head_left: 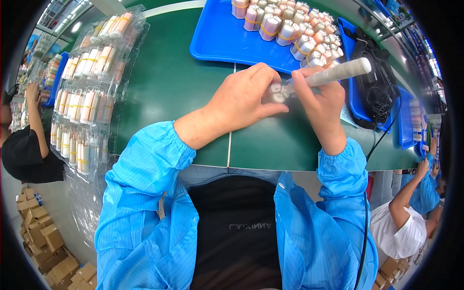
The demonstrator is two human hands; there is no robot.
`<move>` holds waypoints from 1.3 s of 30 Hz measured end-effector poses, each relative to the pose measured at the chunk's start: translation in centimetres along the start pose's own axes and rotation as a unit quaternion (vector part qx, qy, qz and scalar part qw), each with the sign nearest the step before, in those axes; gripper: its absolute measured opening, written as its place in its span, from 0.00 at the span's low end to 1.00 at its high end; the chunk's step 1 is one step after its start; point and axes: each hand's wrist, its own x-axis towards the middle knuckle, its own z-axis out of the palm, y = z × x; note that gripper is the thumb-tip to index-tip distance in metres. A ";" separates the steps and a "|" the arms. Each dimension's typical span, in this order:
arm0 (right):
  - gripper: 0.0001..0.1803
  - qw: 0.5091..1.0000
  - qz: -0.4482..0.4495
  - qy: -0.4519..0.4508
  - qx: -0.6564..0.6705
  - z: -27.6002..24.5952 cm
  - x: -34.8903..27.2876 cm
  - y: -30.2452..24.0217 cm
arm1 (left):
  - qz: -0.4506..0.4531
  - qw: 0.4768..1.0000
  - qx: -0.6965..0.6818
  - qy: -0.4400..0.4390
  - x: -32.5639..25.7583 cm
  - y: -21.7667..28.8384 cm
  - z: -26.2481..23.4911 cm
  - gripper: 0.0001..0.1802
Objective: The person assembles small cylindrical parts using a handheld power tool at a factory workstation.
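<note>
Over the green table (169, 72), my left hand (241, 99) is closed around a small bundle of cylinders (277, 93), whose white round ends face up. My right hand (323, 108) grips a tool with a thick, white-wrapped handle (340, 71). The handle slants up to the right, while the tool's lower end is at the bundle's top edge. That end is blurred, so its kind and whether it touches are unclear. Just beyond my hands, a blue tray (215, 46) holds many pale pink and white cylinder bundles (288, 31) tied with yellow bands.
Clear plastic blister trays (89, 92) of banded bundles line the left edge. At right, a black bag (369, 58) and cables lie in another blue tray (356, 104). A black cable (366, 217) runs along my right side. Co-workers sit left (31, 154) and right (398, 229).
</note>
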 end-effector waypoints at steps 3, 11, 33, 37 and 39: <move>0.08 1.000 0.008 -0.012 -0.007 0.1 0.0 0.1 | -0.005 1.000 0.005 -0.004 0.0 0.1 -0.1 0.26; 0.08 0.999 0.039 -0.005 0.027 0.0 0.0 0.2 | -0.017 1.000 0.003 -0.013 0.1 0.3 -0.3 0.25; 0.09 0.979 0.121 0.064 0.152 -2.2 0.3 -0.2 | -0.136 0.971 -0.194 -0.013 0.1 -0.9 -0.7 0.26; 0.10 0.965 0.155 0.056 0.206 -1.3 0.1 0.4 | -0.169 0.946 -0.272 0.041 0.2 -0.4 -0.6 0.21; 0.10 0.981 0.137 0.029 0.136 -1.1 0.0 0.5 | -0.177 0.945 -0.276 0.005 0.4 0.2 -1.4 0.22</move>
